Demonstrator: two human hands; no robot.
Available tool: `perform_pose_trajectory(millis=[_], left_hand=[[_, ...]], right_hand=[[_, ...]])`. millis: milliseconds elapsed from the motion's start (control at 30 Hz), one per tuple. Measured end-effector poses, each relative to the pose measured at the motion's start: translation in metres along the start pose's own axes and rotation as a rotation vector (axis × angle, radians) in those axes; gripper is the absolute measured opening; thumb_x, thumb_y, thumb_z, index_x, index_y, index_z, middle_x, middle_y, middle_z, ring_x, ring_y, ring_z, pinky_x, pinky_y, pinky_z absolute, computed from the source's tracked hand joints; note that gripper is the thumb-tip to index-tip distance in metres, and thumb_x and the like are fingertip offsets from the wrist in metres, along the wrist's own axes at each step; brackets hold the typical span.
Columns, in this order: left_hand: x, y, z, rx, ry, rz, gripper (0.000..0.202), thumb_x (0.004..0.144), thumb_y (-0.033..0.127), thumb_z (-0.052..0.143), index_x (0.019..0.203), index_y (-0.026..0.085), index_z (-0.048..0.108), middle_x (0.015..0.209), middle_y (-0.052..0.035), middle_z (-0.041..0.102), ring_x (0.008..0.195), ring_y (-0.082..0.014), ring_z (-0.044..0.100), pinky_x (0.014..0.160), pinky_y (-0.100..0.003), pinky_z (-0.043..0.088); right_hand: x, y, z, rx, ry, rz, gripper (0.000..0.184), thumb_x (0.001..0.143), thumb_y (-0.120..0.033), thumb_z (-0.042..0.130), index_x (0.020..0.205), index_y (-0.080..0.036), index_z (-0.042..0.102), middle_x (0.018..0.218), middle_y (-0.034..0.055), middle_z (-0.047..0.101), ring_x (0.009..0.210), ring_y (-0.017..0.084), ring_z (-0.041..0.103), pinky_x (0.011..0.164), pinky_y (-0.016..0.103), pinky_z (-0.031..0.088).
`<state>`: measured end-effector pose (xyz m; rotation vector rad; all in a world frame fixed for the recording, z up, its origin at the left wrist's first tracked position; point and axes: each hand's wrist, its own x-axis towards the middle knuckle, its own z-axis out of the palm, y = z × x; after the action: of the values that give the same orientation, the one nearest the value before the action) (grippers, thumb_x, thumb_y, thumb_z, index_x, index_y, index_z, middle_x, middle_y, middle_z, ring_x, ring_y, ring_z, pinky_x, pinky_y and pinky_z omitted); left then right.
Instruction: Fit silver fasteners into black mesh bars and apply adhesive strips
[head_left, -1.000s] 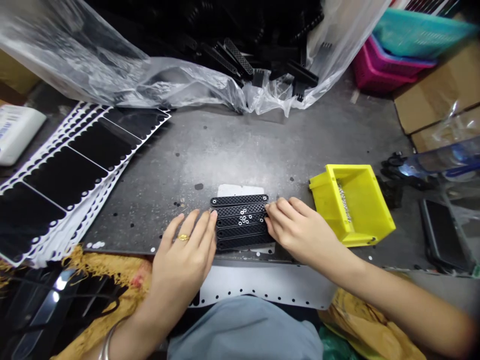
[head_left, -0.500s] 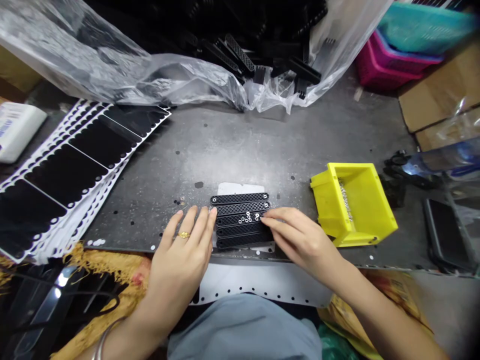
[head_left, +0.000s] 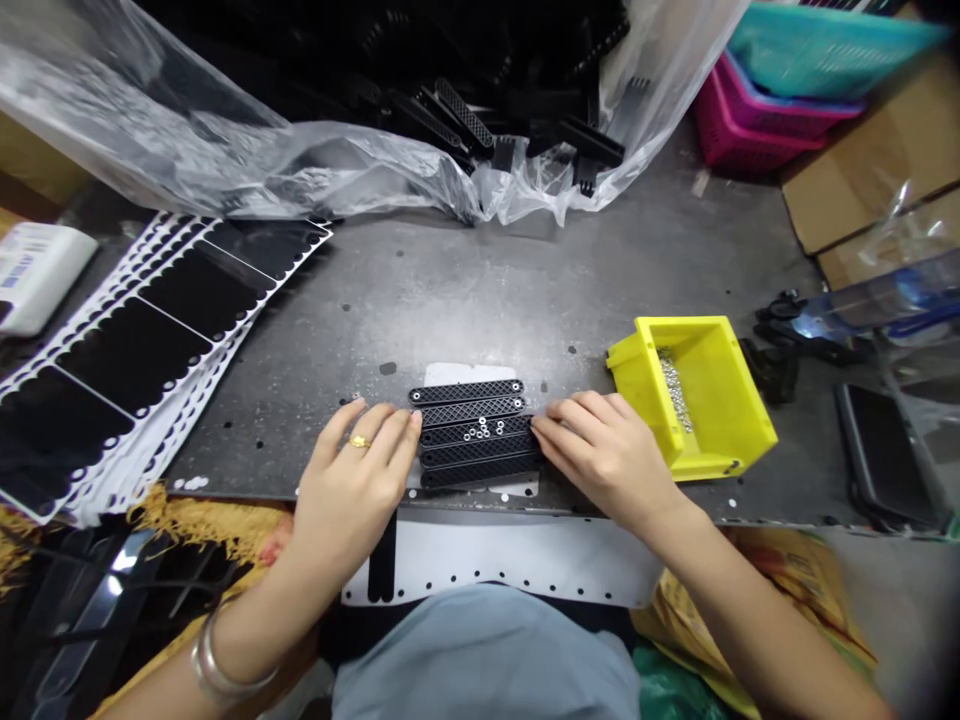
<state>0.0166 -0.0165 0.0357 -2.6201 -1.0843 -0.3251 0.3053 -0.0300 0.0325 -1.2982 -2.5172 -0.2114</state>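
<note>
Several black mesh-patterned plastic strips [head_left: 474, 433] lie side by side in a stack on a white card [head_left: 469, 375]. Tiny metal rings [head_left: 478, 430] sit on the middle strip. My left hand [head_left: 356, 480], wearing a gold ring, rests its fingertips against the strips' left ends. My right hand [head_left: 607, 465] touches their right ends, with its fingers together. Neither hand closes around anything. A yellow plastic bin [head_left: 694, 395] holding a pile of similar metal rings [head_left: 675, 390] stands just right of my right hand.
Sheets of black stickers on white backing [head_left: 135, 350] lie on the grey metal table [head_left: 450, 300] at the left. Behind, a clear plastic bag [head_left: 360, 170] holds black parts. A dark tablet-like device [head_left: 881, 455], pink and teal baskets and cardboard boxes stand at the right.
My right hand has moved from above the strips' right side down to their ends. The strips now lie closer together. The view has shifted slightly left.
</note>
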Motion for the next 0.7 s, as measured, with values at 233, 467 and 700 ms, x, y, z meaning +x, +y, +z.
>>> perform_pose_trajectory(millis=[233,467,700], left_hand=[[-0.004,-0.003,0.008,-0.017,0.072,-0.027,0.026,0.099,0.010,0.058,0.120,0.019,0.072,0.112,-0.0068,0.079,0.110,-0.0240,0.070,0.111,-0.045,0.039],[0.005,0.007,-0.002,-0.087,0.041,-0.149,0.020,0.098,0.014,0.062,0.115,0.018,0.072,0.109,-0.0067,0.079,0.110,-0.0260,0.069,0.116,-0.050,0.032],[0.018,0.019,0.012,-0.412,0.091,-0.010,0.016,0.103,0.016,0.059,0.112,0.018,0.072,0.109,-0.0023,0.080,0.110,-0.0219,0.071,0.116,-0.045,0.036]], right_hand=[[-0.008,-0.006,-0.006,-0.206,-0.042,-0.231,0.024,0.103,-0.024,0.058,0.108,-0.008,0.075,0.102,0.0123,0.076,0.099,0.026,0.062,0.085,0.039,0.047],[0.010,-0.005,-0.002,-0.018,-0.017,-0.123,0.020,0.103,-0.022,0.058,0.098,-0.013,0.075,0.092,0.0084,0.074,0.084,0.022,0.060,0.073,0.036,0.043],[0.013,-0.014,0.011,0.322,-0.016,0.098,0.016,0.103,-0.024,0.060,0.098,-0.013,0.072,0.095,0.0085,0.073,0.085,0.020,0.059,0.074,0.033,0.041]])
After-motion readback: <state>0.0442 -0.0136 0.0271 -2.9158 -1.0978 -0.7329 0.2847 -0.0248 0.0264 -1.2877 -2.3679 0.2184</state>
